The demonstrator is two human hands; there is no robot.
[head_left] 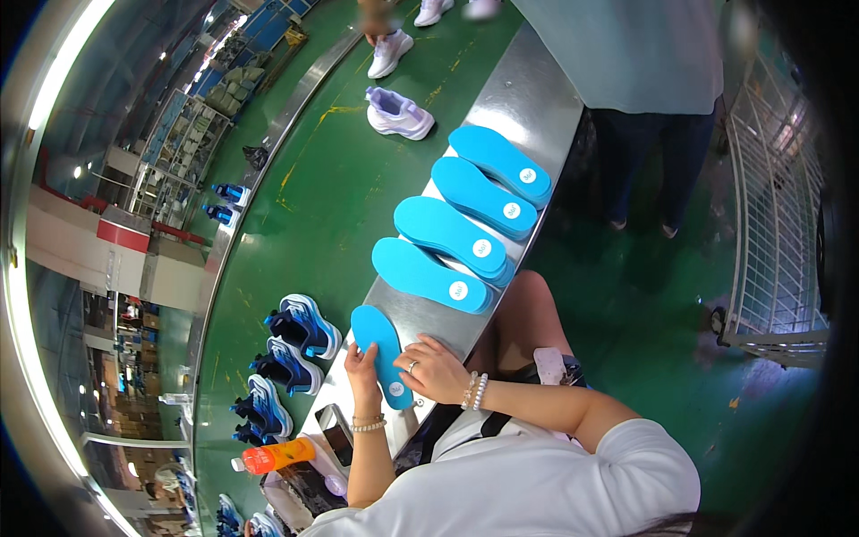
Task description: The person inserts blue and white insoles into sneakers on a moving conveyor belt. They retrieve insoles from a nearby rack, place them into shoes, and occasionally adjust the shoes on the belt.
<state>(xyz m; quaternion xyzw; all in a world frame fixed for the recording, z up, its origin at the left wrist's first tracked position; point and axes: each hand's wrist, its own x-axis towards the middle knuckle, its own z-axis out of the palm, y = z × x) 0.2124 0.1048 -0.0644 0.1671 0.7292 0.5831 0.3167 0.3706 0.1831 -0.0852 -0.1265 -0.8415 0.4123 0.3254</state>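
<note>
Factory floor, green conveyor beside a steel surface [528, 89]: flat blue foam insole [383, 351] lies at lower centre, long axis toward upper left, left hand [361, 369] pinching its edge, right hand [431, 369] flat on it.

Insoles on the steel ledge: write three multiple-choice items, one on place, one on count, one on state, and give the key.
1. Where do the blue shoes stand?
A. on the green belt left of the ledge
B. on the ledge
C. on the person's lap

2. How many insole spots lie beyond the held insole?
A. two
B. four
C. seven

3. What are the hands doing?
A. resting apart on the lap
B. both on one insole
C. holding the bottle

Key:
1 A, the shoes stand on the green belt beside the ledge.
2 B, four show in a row.
3 B, left hand grips its edge, right hand lies on it.
</note>
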